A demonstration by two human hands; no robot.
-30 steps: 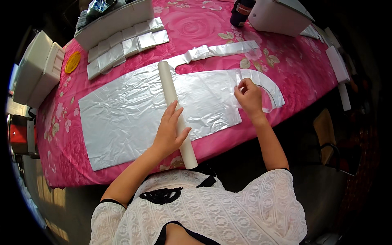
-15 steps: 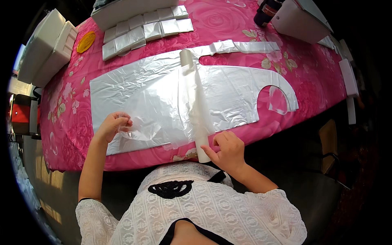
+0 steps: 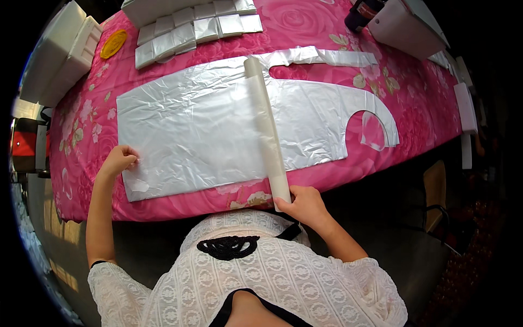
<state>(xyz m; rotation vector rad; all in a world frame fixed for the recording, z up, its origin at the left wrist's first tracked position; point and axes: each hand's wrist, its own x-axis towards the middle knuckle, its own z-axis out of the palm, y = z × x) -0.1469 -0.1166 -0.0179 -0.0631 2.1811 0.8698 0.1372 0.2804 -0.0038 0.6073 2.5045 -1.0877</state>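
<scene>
Now, from the head camera, we look down on a pink flowered cloth (image 3: pixel 419 103), and across it lies a silvery sheet (image 3: pixel 310 117), its broad part on the left, a rounded cut-out on the right at the near side and a long strip along the far side! Over the sheet sits the roll (image 3: pixel 267 125), pale and slim, slanting from the far edge down to the table's near edge, right by the person's waist, and to its left spreads clear film (image 3: pixel 201 141), flat enough, with a few creases and a bright sheen! Left hand (image 3: pixel 121 161) at the sheet's left end, fingertips drawn tight together, pinching the film near its corner! Right hand (image 3: pixel 306 206) down at the roll's near end, thumb on one side, fingers curled on the other, so that end is held! Beyond the sheet, two rows of silvery packets (image 3: pixel 206 29) line up in front of a white bin (image 3: pixel 163 8); out left, a yellow dish (image 3: pixel 113 44) rests beside the stacked boxes (image 3: pixel 52 60); far right, a dark bottle (image 3: pixel 359 16) stands just beside a white box (image 3: pixel 406 27), and off the table's right side waits a tan chair (image 3: pixel 435 191)
</scene>
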